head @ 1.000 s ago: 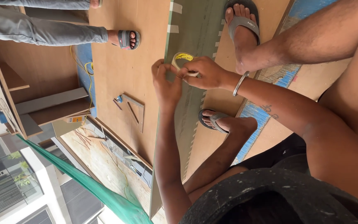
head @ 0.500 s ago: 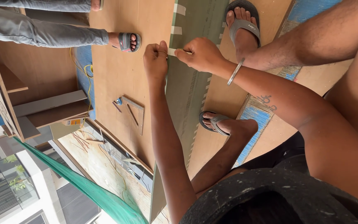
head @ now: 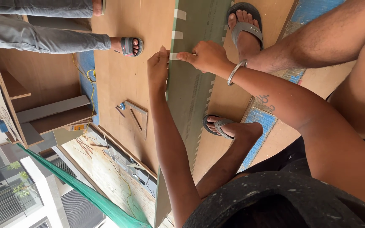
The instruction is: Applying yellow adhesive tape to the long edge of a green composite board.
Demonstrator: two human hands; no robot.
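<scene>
Pressing flat with your left hand [head: 158, 69] at the green sheet's [head: 191, 97] edge, fingers straight and holding nothing, while your right hand [head: 205, 55] pinches a white tape strip [head: 173, 56] across that edge onto the plywood board [head: 125, 80]. Tape could wrinkle or land crooked if the sheet slides.

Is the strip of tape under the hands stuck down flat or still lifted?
Partly down: the tape strip lies across the green sheet's edge, pressed by the left hand and right hand.

Matt green laminate sheet [head: 193, 90] over smooth brown plywood [head: 127, 63] — pale paper tape [head: 173, 56], shiny metal bangle [head: 235, 71].
</scene>
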